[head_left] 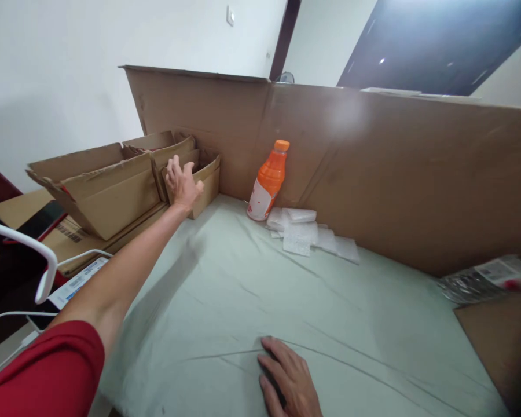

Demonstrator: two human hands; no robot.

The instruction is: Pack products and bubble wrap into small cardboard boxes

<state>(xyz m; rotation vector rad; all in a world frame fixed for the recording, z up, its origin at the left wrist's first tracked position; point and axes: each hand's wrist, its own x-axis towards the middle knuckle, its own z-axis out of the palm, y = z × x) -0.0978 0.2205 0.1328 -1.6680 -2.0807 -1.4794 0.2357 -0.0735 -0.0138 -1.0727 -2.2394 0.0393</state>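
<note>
My left hand [183, 182] reaches out to the far left, fingers spread and bent, over the rim of a small open cardboard box [207, 188]. Whether any fingertip touches the box I cannot tell, and nothing shows in that hand. The inside of the box is mostly hidden. At the near edge, my right hand [290, 379] rests on the pale green cloth [243, 289] with its fingers apart and slightly curled, holding nothing visible.
An orange bottle [269, 180] stands by the cardboard wall [373, 168]. Clear bubble-wrap pieces [301, 234] lie beside it. More open boxes [113, 191] stand left. A blurred transparent package [486, 278] and a cardboard piece [499, 341] are at right. A white tube [47, 266] juts in at left.
</note>
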